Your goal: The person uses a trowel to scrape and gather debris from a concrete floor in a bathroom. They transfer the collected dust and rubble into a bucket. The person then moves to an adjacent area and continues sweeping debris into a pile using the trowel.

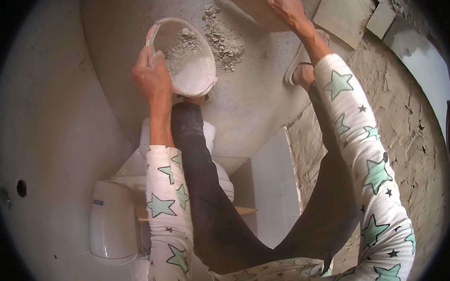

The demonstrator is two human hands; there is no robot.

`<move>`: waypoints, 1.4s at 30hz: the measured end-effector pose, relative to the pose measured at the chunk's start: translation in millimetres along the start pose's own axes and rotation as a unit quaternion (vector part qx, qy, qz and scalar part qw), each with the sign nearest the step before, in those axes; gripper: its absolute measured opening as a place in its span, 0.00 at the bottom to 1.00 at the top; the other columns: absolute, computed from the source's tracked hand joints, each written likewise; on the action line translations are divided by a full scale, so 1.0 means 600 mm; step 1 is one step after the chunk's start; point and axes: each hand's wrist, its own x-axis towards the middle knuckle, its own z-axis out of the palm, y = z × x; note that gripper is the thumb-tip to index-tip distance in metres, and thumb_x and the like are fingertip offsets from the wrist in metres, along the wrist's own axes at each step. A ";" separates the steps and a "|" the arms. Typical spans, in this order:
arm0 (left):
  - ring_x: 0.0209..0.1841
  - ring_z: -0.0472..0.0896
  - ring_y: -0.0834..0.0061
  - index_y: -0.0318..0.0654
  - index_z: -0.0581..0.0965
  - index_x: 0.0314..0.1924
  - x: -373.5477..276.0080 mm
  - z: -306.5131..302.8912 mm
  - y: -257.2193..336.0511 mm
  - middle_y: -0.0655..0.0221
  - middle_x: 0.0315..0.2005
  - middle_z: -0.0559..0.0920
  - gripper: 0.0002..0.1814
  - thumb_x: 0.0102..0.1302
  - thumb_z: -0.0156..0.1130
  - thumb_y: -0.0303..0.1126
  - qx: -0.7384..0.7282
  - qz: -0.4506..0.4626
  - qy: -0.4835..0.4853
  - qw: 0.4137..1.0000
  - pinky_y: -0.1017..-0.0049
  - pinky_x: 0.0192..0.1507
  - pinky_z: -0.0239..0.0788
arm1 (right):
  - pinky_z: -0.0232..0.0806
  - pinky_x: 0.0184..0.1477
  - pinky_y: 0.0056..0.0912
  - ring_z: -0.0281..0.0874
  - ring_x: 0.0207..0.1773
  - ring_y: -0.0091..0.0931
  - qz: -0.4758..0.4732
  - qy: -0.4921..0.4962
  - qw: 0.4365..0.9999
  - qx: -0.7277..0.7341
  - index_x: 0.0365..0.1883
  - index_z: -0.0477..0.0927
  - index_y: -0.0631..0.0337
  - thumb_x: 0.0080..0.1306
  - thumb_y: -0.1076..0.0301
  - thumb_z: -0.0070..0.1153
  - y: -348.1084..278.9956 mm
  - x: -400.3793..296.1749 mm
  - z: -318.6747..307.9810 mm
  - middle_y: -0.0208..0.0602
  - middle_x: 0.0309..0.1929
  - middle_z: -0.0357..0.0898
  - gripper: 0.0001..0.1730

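Note:
My left hand grips the rim of a dusty white plastic bucket, thumb over the edge. The bucket is tilted, its mouth facing up towards me, and grey rubble lies inside. On the floor just right of it is a heap of broken mortar and dust. At the top right, my right hand is closed on the edge of a flat brown panel, possibly a tile. The panel slants above the floor beyond the heap, and the picture's top edge cuts off part of it.
Behind my left arm stands a white toilet with its cistern. Square tiles are at the upper right, beside a rough mortar-covered wall. My slippered foot rests on the dusty concrete floor. The left wall has a hole.

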 end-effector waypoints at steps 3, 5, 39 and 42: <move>0.35 0.83 0.63 0.30 0.81 0.44 -0.002 0.004 0.027 0.52 0.34 0.85 0.14 0.58 0.60 0.25 -0.003 -0.058 0.010 0.998 0.70 0.43 0.71 | 0.71 0.38 0.50 0.77 0.36 0.48 -0.052 -0.044 0.996 -0.058 0.33 0.78 0.62 0.55 0.66 0.57 0.008 0.041 0.031 0.51 0.28 0.78 0.10; 0.35 0.83 0.64 0.28 0.81 0.43 0.003 0.032 0.034 0.52 0.34 0.85 0.13 0.58 0.60 0.26 -0.069 -0.100 0.032 0.992 0.70 0.43 0.71 | 0.71 0.38 0.50 0.78 0.36 0.47 -0.109 -0.027 0.992 -0.066 0.32 0.78 0.61 0.54 0.66 0.59 0.025 0.052 0.060 0.49 0.28 0.79 0.10; 0.42 0.84 0.62 0.36 0.79 0.55 -0.009 0.059 0.058 0.57 0.42 0.85 0.19 0.62 0.62 0.25 0.050 0.143 -0.076 0.986 0.70 0.47 0.73 | 0.71 0.48 0.38 0.84 0.41 0.41 0.491 0.115 0.828 0.246 0.41 0.81 0.69 0.47 0.74 0.57 0.054 -0.432 0.130 0.51 0.35 0.85 0.20; 0.40 0.84 0.63 0.34 0.78 0.54 -0.022 0.053 0.064 0.55 0.39 0.85 0.19 0.62 0.61 0.25 0.006 0.084 -0.084 0.993 0.69 0.45 0.73 | 0.71 0.47 0.38 0.83 0.40 0.42 0.491 0.118 0.828 0.243 0.39 0.81 0.70 0.46 0.74 0.56 0.014 -0.409 0.145 0.52 0.35 0.84 0.19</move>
